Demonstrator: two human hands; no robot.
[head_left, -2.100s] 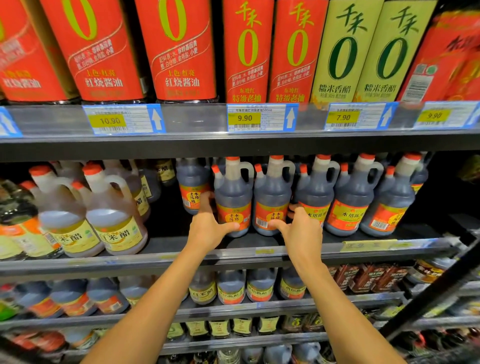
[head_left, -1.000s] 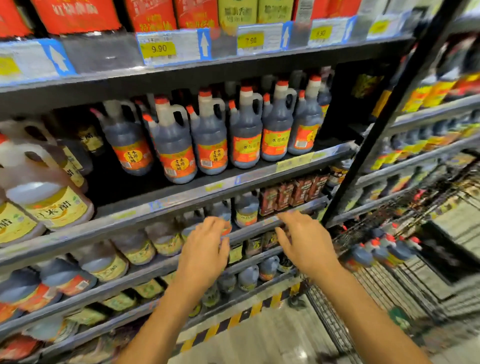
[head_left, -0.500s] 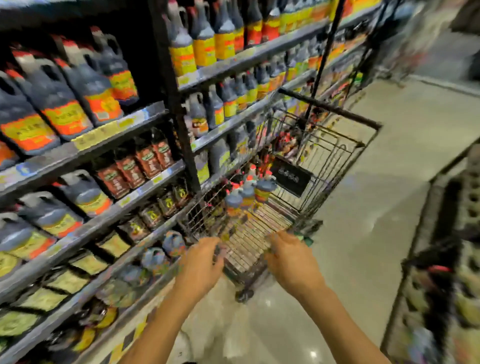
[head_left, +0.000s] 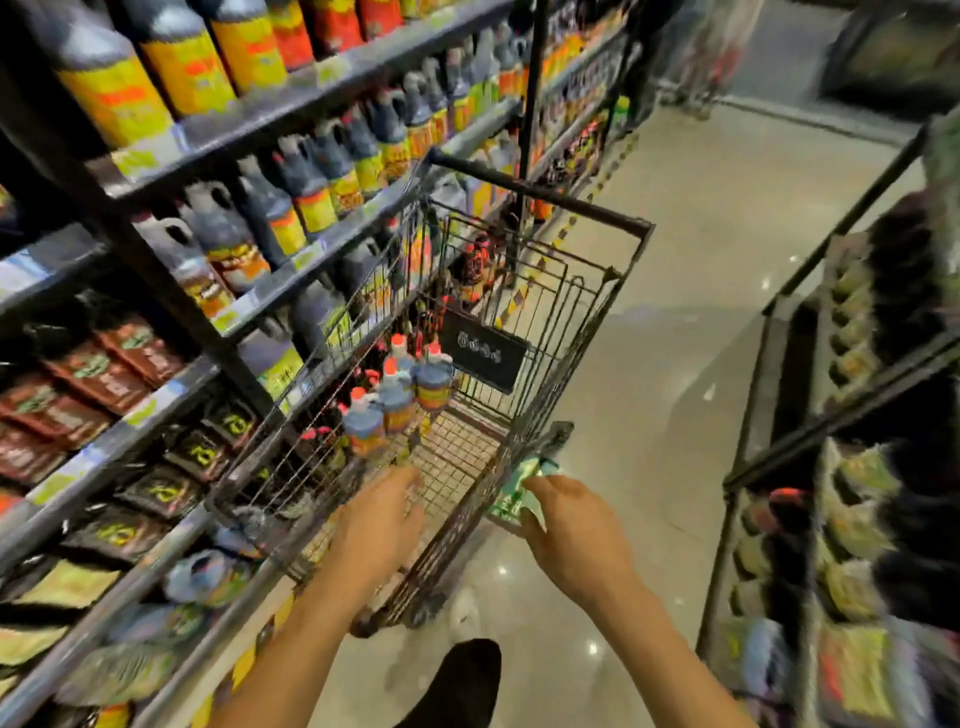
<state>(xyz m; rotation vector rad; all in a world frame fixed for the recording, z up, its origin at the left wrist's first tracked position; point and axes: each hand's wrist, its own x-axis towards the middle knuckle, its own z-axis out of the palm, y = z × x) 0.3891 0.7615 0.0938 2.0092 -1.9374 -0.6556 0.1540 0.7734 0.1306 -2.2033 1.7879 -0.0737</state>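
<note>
A wire shopping cart (head_left: 582, 332) stands in the aisle ahead of me, close against the shelving on the left. Several dark vinegar jugs with red caps (head_left: 397, 400) stand in its basket. My left hand (head_left: 379, 525) reaches over the cart's near end with fingers relaxed and holds nothing. My right hand (head_left: 571, 530) hovers at the cart's near right corner, fingers loosely spread, just next to a green tag (head_left: 519, 488) on the cart. Neither hand plainly grips the cart.
Shelves of dark bottles and jugs (head_left: 291, 197) and sauce pouches (head_left: 93, 374) run along the left. Another shelf unit (head_left: 852, 415) with packets stands at the right. Glossy floor (head_left: 701, 260) stretches ahead past the cart. My dark shoe (head_left: 457, 680) shows below.
I have turned from the vinegar shelf to the right, toward the cart. Both hands left the shelved jugs, dropped and now reach over the cart's near end.
</note>
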